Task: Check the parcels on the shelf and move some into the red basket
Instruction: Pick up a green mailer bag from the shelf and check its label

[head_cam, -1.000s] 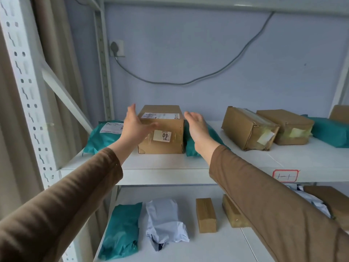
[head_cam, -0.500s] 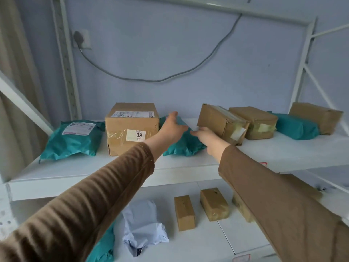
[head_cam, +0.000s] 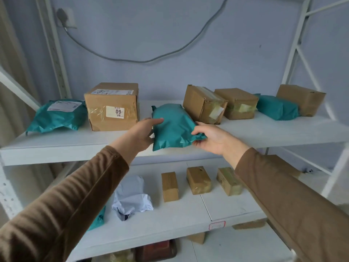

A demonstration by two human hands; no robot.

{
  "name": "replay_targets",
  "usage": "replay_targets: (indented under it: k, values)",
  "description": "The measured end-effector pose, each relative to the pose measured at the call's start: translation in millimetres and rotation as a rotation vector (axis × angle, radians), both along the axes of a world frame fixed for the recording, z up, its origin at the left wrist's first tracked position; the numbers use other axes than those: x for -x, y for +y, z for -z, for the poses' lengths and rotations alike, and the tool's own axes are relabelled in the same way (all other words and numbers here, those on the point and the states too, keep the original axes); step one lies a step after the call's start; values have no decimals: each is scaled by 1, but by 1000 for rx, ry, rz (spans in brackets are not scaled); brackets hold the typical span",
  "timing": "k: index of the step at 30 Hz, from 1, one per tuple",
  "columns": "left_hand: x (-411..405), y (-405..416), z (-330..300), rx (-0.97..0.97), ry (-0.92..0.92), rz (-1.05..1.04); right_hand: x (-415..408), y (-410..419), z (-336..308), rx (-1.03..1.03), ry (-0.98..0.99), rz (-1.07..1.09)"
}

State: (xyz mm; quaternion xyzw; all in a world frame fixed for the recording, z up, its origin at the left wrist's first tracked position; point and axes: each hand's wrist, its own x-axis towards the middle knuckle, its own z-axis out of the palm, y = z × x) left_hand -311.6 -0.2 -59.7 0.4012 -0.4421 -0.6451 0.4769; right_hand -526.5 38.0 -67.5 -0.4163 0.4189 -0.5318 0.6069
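A teal plastic parcel [head_cam: 172, 125] lies in the middle of the upper white shelf [head_cam: 56, 152], its near end at the front edge. My left hand [head_cam: 143, 133] grips the parcel's left side with fingers on top. My right hand [head_cam: 211, 138] pinches its crumpled right front corner. To the left stands a large cardboard box [head_cam: 113, 108] with a "09" sticker. Under the lower shelf a dark red object [head_cam: 156, 250] shows partly; I cannot tell whether it is the basket.
Another teal bag [head_cam: 56, 116] lies at the far left of the upper shelf. To the right are three cardboard boxes [head_cam: 204, 104] and a teal bag [head_cam: 277, 107]. The lower shelf [head_cam: 188, 220] holds a pale bag [head_cam: 132, 199] and three small boxes [head_cam: 170, 186]. Diagonal braces stand at both ends of the rack.
Both hands left the large box and moved right onto the teal parcel. The parcel has come forward toward the shelf's front edge. The view has swung right.
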Motion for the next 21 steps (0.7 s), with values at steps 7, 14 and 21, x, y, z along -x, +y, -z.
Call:
replay_targets:
  k: [7,14,21]
  values:
    - [38,98,57,56,136,64,70,129,52,77,150,-144]
    - [76,207,126,-39,196,240,118,231,104,191,376,-325]
    - [90,252,169,-153,255,318,133,269,118,228,328,-320]
